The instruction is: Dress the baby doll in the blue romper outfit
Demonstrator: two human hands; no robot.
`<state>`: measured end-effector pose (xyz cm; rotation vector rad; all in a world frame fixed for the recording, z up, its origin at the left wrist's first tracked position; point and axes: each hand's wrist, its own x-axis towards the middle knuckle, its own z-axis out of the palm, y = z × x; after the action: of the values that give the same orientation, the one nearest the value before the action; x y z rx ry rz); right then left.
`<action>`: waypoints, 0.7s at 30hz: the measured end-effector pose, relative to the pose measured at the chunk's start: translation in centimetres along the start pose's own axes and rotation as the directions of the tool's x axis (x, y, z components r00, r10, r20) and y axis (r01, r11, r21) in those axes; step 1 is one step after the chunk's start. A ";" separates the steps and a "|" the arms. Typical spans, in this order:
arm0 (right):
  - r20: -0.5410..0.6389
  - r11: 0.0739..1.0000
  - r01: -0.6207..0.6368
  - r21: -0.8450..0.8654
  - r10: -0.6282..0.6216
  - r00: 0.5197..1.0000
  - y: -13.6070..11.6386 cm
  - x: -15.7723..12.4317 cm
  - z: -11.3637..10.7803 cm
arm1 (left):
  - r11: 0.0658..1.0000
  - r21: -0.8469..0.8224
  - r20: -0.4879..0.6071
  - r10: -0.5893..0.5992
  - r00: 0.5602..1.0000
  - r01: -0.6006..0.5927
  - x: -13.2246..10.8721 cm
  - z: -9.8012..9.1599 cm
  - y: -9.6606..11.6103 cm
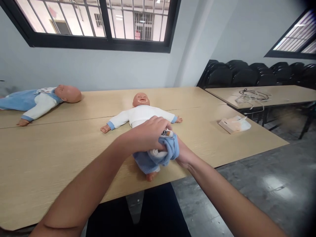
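A baby doll (142,112) in a white long-sleeved top lies on its back, arms spread and head away from me. Blue trousers (145,163) cover one of its legs, with a bare foot (151,176) poking out near the table edge. My left hand (150,131) is closed on the bunched part of the trousers, thumb underneath and fingers curled over the top. The bunched blue cloth wraps around my right hand (182,154) at the wrist. Its fingers are hidden by the cloth and my left hand. The doll's other leg is also hidden.
Another doll (44,98) in blue and white lies at the far left of the wooden table (61,158). A tissue box (234,125) sits near the right edge. Tangled cables (254,95) lie on a second table, and stacked black chairs (244,77) stand behind it.
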<state>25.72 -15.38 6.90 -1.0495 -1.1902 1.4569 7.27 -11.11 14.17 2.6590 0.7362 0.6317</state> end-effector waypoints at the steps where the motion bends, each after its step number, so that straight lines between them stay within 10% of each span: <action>1: 0.019 0.999 -0.027 0.040 0.026 0.999 0.1 0.0 -0.1 | 0.999 0.032 -0.051 0.018 0.999 -0.017 0.0 -0.1 0.1; 10: 0.020 0.908 -0.101 0.407 0.102 0.995 1.8 0.2 -0.5 | 0.978 0.042 -0.113 0.209 0.971 -0.206 -1.2 1.9 -0.5; 21: 0.005 0.894 -0.209 0.396 0.226 0.974 2.7 -0.6 -1.2 | 0.981 0.035 -0.134 0.196 0.971 -0.193 -3.7 4.2 -1.9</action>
<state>26.54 -15.95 4.04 -0.9438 -0.7190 1.7518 5.72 -12.32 8.61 2.7512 0.5229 0.8695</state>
